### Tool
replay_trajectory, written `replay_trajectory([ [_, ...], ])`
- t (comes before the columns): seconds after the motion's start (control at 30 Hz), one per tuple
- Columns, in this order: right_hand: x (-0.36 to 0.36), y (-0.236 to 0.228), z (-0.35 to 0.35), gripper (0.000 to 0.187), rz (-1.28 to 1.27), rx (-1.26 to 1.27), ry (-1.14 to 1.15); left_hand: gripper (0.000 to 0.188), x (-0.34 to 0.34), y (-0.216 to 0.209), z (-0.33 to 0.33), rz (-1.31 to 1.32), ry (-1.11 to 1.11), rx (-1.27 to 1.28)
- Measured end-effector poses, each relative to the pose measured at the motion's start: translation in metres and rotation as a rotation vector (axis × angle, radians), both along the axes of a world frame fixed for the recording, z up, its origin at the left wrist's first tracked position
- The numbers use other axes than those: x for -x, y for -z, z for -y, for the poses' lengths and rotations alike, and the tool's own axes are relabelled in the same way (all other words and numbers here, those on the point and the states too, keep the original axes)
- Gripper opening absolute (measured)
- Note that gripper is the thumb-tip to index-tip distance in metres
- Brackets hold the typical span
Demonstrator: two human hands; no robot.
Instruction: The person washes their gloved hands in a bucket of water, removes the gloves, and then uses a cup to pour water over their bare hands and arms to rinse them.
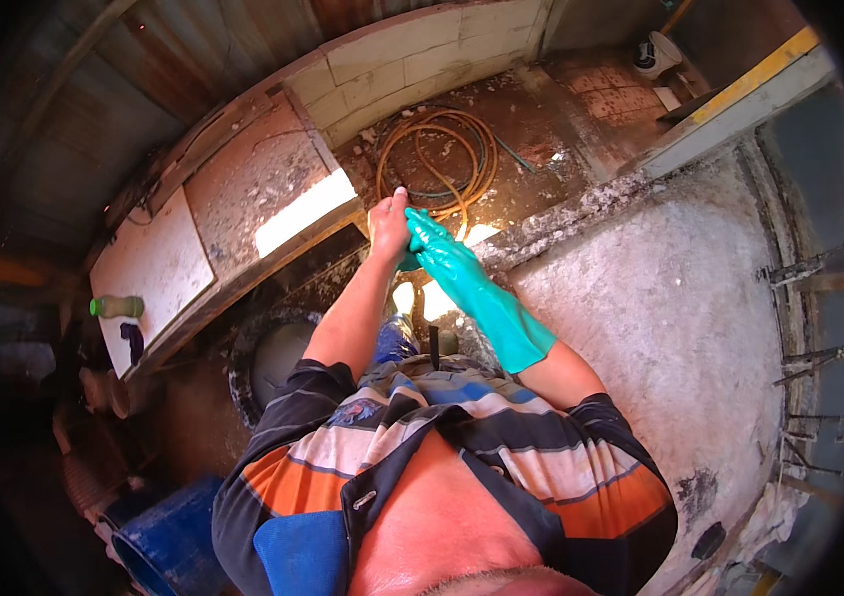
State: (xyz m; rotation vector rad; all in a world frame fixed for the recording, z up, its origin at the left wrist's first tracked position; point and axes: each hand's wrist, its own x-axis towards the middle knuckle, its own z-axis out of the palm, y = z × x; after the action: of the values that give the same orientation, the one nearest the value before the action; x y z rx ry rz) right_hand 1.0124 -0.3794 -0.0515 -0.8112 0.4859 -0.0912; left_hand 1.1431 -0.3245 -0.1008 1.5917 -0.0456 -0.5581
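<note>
My bare left hand is closed, thumb pointing up and away from me, against the fingertips of my right hand. A long teal rubber glove covers my right hand and reaches up the forearm. The gloved fingers look bent and pressed together where the two hands meet. A small teal patch shows below the left palm; whether it is part of this glove or another one I cannot tell. The left fingers are mostly hidden behind that hand.
Beyond my hands a coiled orange hose lies on the wet floor. A worktop at left bears a green bottle. To the right stretches a wide whitish surface with a crusted edge. A blue barrel stands at lower left.
</note>
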Motion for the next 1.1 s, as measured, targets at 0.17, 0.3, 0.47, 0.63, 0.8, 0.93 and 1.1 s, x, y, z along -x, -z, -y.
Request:
replay_trajectory([
  [0.17, -0.056, -0.006, 0.039, 0.041, 0.045, 0.050, 0.025, 0.046, -0.066, 0.000, 0.047, 0.283, 0.149, -0.072],
  [0.3, -0.127, -0.023, 0.086, 0.044, 0.097, 0.056, 0.170, 0.046, -0.137, -0.011, 0.092, 0.324, 0.256, 0.246],
  [0.47, -0.182, -0.036, 0.129, 0.040, -0.140, 0.543, 0.324, 0.033, -0.169, -0.035, 0.132, 0.697, 0.383, 0.254],
  [0.63, -0.237, 0.001, 0.165, 0.028, -0.110, 0.438, 0.315, 0.042, -0.199, -0.044, 0.169, 0.294, 0.214, 0.193],
  [0.8, -0.274, 0.033, 0.196, 0.016, 0.340, 0.134, 0.169, 0.032, -0.265, -0.011, 0.225, 0.212, 0.125, 0.265],
  [0.93, -0.288, -0.008, 0.229, 0.026, 0.364, 0.277, 0.140, 0.024, -0.299, -0.003, 0.281, 0.080, 0.163, 0.193],
  [1.1, -0.275, -0.001, 0.327, 0.041, 0.351, 0.466, 0.289, 0.027, -0.299, 0.003, 0.387, 0.144, 0.325, 0.193],
])
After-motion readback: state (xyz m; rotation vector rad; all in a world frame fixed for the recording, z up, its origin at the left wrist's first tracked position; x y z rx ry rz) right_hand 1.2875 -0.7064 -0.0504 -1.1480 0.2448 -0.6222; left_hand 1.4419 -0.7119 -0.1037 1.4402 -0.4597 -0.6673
